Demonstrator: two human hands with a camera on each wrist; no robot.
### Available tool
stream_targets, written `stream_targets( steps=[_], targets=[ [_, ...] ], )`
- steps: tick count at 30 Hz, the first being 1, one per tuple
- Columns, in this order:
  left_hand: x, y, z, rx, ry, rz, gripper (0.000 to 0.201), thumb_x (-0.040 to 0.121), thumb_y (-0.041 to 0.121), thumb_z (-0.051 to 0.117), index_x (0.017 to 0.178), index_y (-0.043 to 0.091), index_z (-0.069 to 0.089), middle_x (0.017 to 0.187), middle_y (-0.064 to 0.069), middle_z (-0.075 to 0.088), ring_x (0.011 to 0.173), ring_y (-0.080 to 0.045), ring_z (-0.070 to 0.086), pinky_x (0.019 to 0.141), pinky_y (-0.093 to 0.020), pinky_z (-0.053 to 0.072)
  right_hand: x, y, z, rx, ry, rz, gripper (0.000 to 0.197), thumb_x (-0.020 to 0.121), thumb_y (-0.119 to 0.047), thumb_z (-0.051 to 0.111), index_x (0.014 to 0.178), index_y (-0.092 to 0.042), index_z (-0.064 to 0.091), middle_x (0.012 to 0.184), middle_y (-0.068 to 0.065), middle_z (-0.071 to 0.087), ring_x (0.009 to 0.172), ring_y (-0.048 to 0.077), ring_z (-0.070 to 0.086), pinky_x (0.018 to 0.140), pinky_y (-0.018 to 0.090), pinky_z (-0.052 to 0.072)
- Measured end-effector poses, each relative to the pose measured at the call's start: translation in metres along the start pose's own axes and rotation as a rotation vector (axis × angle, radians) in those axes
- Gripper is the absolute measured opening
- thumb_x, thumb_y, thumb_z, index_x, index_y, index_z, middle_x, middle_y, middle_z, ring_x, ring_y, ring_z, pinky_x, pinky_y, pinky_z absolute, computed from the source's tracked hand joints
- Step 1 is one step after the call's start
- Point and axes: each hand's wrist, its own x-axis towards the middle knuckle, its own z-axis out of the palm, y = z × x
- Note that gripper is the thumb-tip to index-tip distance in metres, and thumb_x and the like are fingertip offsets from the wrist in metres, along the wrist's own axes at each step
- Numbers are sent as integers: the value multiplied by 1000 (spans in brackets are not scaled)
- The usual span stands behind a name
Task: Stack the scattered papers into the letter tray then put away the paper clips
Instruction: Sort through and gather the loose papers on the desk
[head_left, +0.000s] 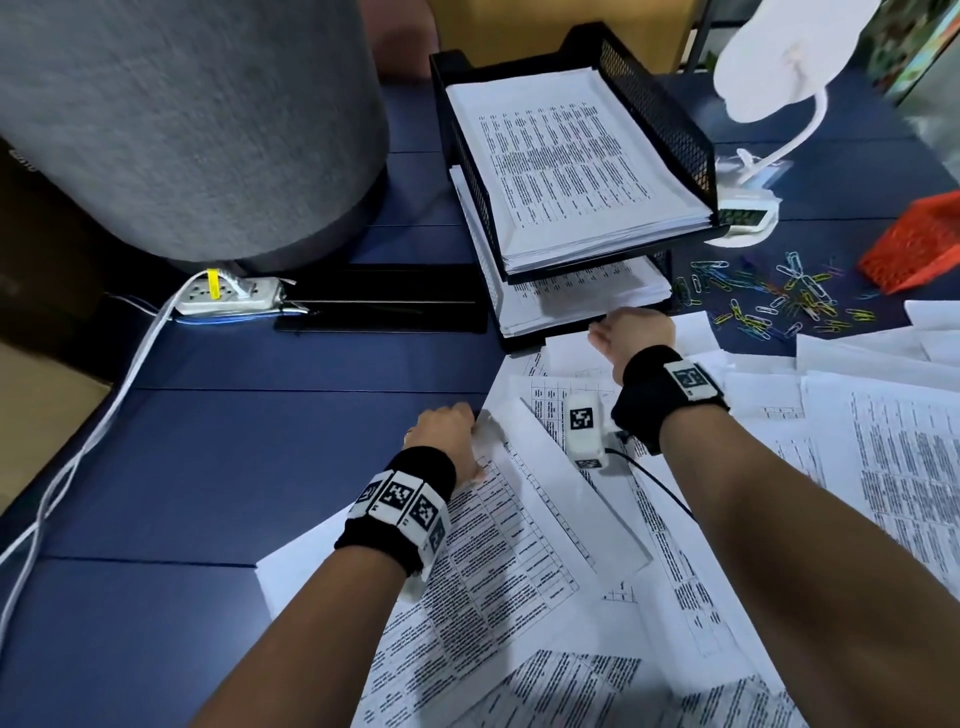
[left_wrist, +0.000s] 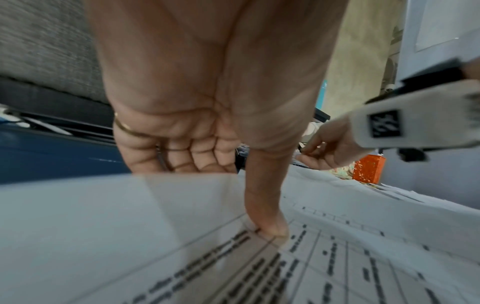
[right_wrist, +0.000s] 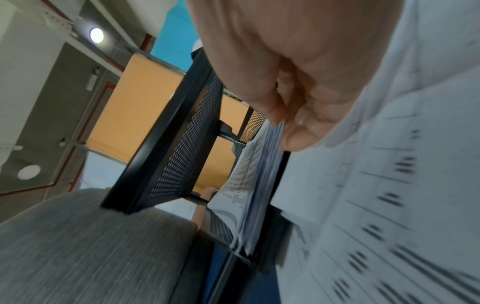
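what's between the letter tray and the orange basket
In the head view, loose coloured paper clips lie on the blue desk between the letter tray and orange basket.

Bare forearms with instrumented wrists, seen from head and wrist cameras.
Left hand (head_left: 449, 436): black knitted wristband (head_left: 400, 512) ringed by white square tiles (head_left: 400, 499) printed with black-and-white coded markers; thin gold-coloured ring (left_wrist: 124, 128) on one finger. Right hand (head_left: 636, 332): matching black wristband (head_left: 652, 397) carrying one white marker tile (head_left: 688, 379), plus a white boxy camera unit (head_left: 584, 431) bearing a coded marker, with a thin black cable (head_left: 660, 486) trailing from it. No sleeves.
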Motion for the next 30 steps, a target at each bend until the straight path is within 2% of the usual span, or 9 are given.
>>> stream_targets(
  steps=[2,4,9,12,17,20,23,27,30],
  targets=[
    [-2,0,-1,9,-14,-18,63,74,31,78,127,14,47,123,-6,52,118,-25,47,98,-40,44,-9,12,-4,117,53,-12,17,92,3,44,99,-1,59,90,18,59,65,18,58,60,25,54],
    [-4,0,-2,6,-30,-17,62,76,31,76,128,16,47,125,-6,49,120,-26,45,100,-43,42,-18,24,-9,100,42,-1,21,90,7,44,78,-5,57,70,13,54,56,18,53,48,22,49],
    [-10,-5,-1,-243,-30,-51,59,71,17,79,116,18,42,113,-7,55,100,-27,56,88,-43,51,-44,40,-23,-142,-106,-34,17,90,2,52,76,-7,58,66,10,55,54,17,52,48,23,48],
    [-11,-8,0,-266,-17,-57,64,70,19,81,123,16,44,119,-9,49,107,-28,54,91,-41,49,-52,52,-30,-332,-221,-31,8,91,-8,59,82,-5,61,72,12,60,59,18,55,57,28,51],
    [-19,-9,4,-197,-2,-8,24,78,27,72,93,18,56,98,-1,62,94,-24,58,86,-34,49,-68,67,-39,-641,-369,-106,28,88,-31,63,93,-3,67,82,8,66,73,18,60,80,35,51],
    [-22,-17,5,-383,51,26,18,78,21,74,86,18,57,86,1,61,84,-21,58,71,-28,45,-77,62,-44,-648,-371,-68,42,87,-41,64,100,-1,66,82,5,65,68,13,59,72,32,50],
    [-26,-32,-4,-690,90,33,28,73,15,80,94,13,63,92,-3,68,87,-22,63,75,-31,49,-82,54,-56,-781,-349,-109,45,81,-50,67,96,-7,68,77,-2,62,70,15,58,67,27,46],
    [-36,-48,-24,-1061,189,71,42,69,12,82,106,9,64,101,-2,71,94,-19,67,88,-36,53,-85,49,-65,-519,-369,-116,38,76,-42,74,87,-11,55,74,5,61,64,18,61,72,36,55],
    [-43,-50,-39,-1260,283,111,38,69,7,81,103,11,66,101,-6,73,96,-21,69,90,-39,53,-97,50,-61,-223,-486,-36,28,84,-20,70,105,-4,59,74,1,64,59,13,61,71,32,55]
  ],
)
